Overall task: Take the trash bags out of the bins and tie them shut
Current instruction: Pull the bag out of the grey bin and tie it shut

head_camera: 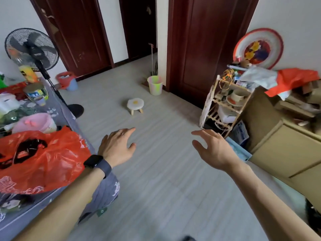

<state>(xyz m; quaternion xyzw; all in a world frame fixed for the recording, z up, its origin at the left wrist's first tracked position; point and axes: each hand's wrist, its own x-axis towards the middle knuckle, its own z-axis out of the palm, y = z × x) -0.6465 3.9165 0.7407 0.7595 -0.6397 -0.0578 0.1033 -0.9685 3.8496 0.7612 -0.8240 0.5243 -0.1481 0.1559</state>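
Left hand [116,146] & right hand [213,150] spread, empty. Head to far-left bin [72,86]; its red bag [64,78] is prob. the liner. Gather rim evenly.

Two hands reach into our view, the left hand [116,148] and the right hand [213,150], with one watch [97,163] and one ring [120,132], both on the left. We count two bins on the floor: one blue bin [72,86] and one pastel bin [155,85]. We also count two closed doors, the left door [78,35] and the right door [206,49], one standing fan [32,49], one small stool [135,104], one wooden rack [225,105], one round tray [258,47] and one red bag [43,159] on the table.
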